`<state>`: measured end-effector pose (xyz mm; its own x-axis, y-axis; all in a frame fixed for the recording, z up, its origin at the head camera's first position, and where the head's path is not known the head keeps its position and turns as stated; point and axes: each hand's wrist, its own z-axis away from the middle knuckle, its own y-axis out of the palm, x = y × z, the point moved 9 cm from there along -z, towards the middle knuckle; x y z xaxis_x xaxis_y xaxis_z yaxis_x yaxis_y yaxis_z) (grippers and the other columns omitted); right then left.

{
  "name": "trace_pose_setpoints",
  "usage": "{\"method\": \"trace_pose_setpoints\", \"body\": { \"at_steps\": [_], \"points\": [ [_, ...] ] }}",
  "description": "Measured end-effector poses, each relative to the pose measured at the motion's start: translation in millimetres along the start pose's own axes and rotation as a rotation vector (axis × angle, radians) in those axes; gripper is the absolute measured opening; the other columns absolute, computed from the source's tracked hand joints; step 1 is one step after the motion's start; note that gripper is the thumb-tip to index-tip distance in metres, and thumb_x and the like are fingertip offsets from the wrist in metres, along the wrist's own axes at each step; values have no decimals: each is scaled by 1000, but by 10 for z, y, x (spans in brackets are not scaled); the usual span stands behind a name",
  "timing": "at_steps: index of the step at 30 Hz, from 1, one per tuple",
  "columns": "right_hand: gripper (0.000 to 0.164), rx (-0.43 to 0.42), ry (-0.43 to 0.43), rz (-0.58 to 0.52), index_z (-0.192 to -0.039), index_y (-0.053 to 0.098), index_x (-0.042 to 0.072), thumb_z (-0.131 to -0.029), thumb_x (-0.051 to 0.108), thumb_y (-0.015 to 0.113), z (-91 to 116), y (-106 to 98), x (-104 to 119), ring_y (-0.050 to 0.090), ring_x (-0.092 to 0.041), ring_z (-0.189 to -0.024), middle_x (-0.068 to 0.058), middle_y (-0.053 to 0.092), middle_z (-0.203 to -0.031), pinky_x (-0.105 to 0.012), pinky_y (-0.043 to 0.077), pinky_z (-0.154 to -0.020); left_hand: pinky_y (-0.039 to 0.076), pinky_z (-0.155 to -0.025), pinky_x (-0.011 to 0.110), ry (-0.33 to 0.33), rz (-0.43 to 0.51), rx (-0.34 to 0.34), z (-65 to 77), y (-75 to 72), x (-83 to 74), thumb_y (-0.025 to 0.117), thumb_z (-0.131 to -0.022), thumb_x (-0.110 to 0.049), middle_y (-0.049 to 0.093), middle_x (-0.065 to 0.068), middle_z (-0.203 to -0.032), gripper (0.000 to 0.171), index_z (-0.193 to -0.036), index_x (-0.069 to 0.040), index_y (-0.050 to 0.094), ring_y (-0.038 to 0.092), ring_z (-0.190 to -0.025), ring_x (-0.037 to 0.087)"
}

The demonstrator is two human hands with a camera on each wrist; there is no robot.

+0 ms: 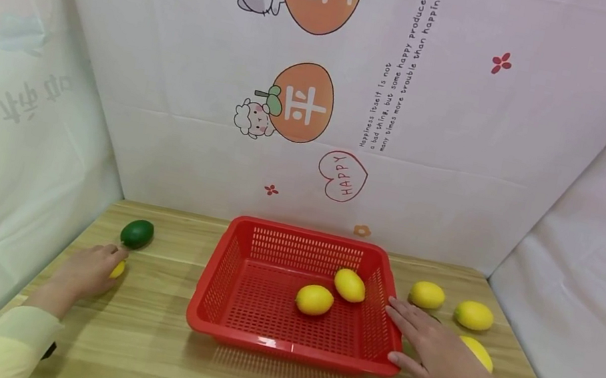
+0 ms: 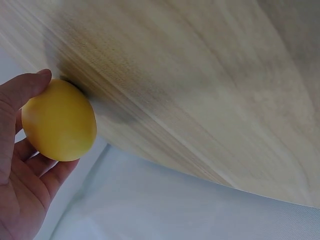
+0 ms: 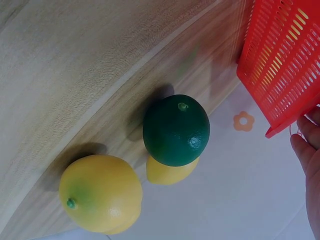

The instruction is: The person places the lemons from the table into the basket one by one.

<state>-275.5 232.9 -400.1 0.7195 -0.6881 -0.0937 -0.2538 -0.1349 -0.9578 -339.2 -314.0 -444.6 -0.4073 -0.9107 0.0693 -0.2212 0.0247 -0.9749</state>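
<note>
My left hand (image 1: 88,273) grips a lemon (image 2: 60,120) at the table's left side, thumb on one side and fingers curled round the other. Most of that lemon is hidden under the hand in the head view. Just beyond it lies a dark green lime (image 1: 137,233). A red plastic basket (image 1: 289,349) stands mid-table, with one lemon (image 1: 314,300) and another lemon (image 1: 349,285) inside. My right hand (image 1: 435,351) touches the basket's right rim with its fingers extended. In the right wrist view, a second lime (image 3: 176,131) sits near that hand, largely covered by it from above.
Right of the basket lie a lemon (image 1: 427,295) at the back, a lemon (image 1: 473,315) further right and a lemon (image 1: 477,353) partly behind my right hand. Printed white cloth (image 1: 430,191) encloses the wooden table (image 1: 146,351) at the back and both sides.
</note>
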Motion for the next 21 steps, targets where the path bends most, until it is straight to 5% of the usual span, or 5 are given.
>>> {"method": "trace_pose_setpoints", "body": {
  "at_steps": [21],
  "points": [
    [68,-13,-1,-4,-140,50,1,-89,42,68,4,-5,-4,47,-34,-128,-15,46,-145,-48,48,-95,53,-66,49,23,-20,1,-8,30,2,83,-73,-11,61,19,-94,37,-99,-1,59,61,-79,37]
  ]
}}
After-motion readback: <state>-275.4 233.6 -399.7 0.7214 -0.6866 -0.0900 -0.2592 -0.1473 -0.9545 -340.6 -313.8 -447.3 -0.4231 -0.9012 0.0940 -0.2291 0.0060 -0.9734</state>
